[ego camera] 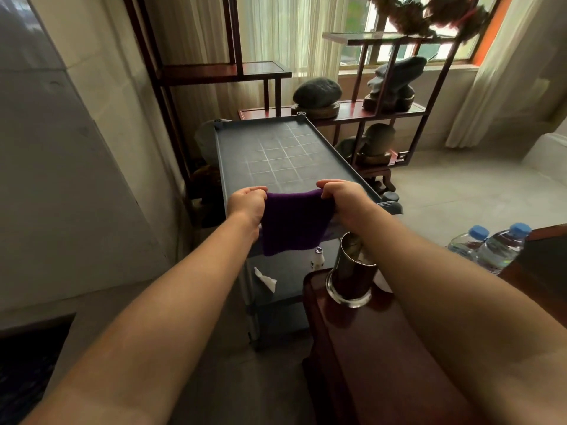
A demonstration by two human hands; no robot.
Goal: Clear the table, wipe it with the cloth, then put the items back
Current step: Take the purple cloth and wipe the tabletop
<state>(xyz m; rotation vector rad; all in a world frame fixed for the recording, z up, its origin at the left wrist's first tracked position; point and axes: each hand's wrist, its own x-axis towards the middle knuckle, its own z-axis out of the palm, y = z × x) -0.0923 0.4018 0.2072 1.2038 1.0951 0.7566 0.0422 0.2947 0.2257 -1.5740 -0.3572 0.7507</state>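
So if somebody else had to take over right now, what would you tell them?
Left hand: shut on one top corner of the purple cloth.
Right hand: shut on the other top corner; the cloth hangs spread between them at the near end of the grey table top.
Done: the top looks cleared. The metal cup and two water bottles stand on the wooden furniture to the right.
Left: wipe the top, then put the items back. I cannot tell whether wiping has begun.
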